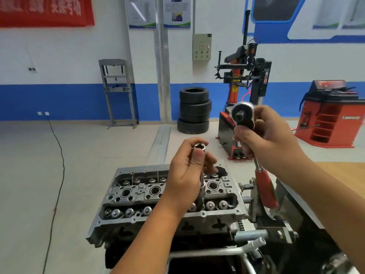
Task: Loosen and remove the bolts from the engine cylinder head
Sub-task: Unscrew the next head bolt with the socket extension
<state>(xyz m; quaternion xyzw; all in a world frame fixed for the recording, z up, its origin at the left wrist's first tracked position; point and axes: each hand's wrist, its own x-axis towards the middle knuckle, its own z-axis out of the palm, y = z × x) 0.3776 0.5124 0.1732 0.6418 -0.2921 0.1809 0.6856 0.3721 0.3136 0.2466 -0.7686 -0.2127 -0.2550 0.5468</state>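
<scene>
Bolts themselves could not be made out on the cylinder head (150, 196), which sat on its stand below both hands, long axis running left-right. Steel, rigid, probably tight. The left hand (185, 175) pinched a long socket extension (200, 167) upright; the right hand (270, 139) gripped the ratchet (243, 115), square drive facing the camera.

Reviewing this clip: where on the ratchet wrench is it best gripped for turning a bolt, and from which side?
Probably the red handle, taken from its free lower end. It is the long, sleeved part farthest from the drive head, so it gives the most leverage. Now the right hand grips the bare shank just under the head.
</scene>
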